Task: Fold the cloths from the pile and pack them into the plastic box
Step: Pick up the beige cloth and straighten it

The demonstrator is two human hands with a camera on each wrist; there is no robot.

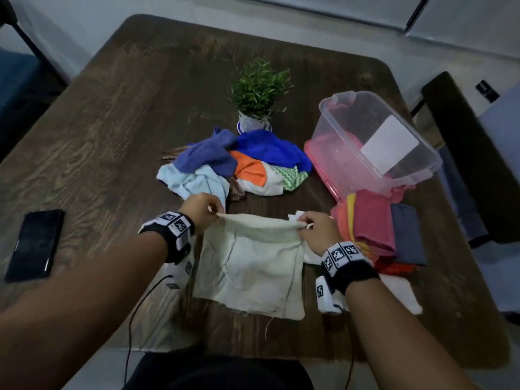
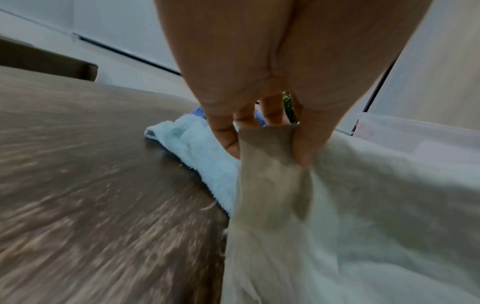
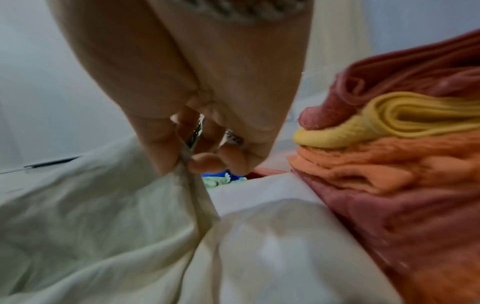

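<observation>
A cream cloth (image 1: pixel 253 263) lies near the table's front edge with its far edge lifted. My left hand (image 1: pixel 203 210) pinches the far left corner (image 2: pixel 270 152). My right hand (image 1: pixel 309 226) pinches the far right corner (image 3: pixel 185 162). The unfolded pile (image 1: pixel 233 161) of blue, orange, light blue and green-patterned cloths lies behind them. The clear plastic box (image 1: pixel 374 142) stands tilted at the right on a pink lid. A stack of folded cloths (image 1: pixel 374 229) in pink, yellow, orange and dark blue lies in front of the box, close to my right hand (image 3: pixel 389 156).
A small potted plant (image 1: pixel 260 94) stands behind the pile. A black phone (image 1: pixel 35 244) lies at the table's left. Another white cloth (image 1: pixel 399 294) lies under my right wrist. A dark chair (image 1: pixel 464 153) stands beyond the table's right edge.
</observation>
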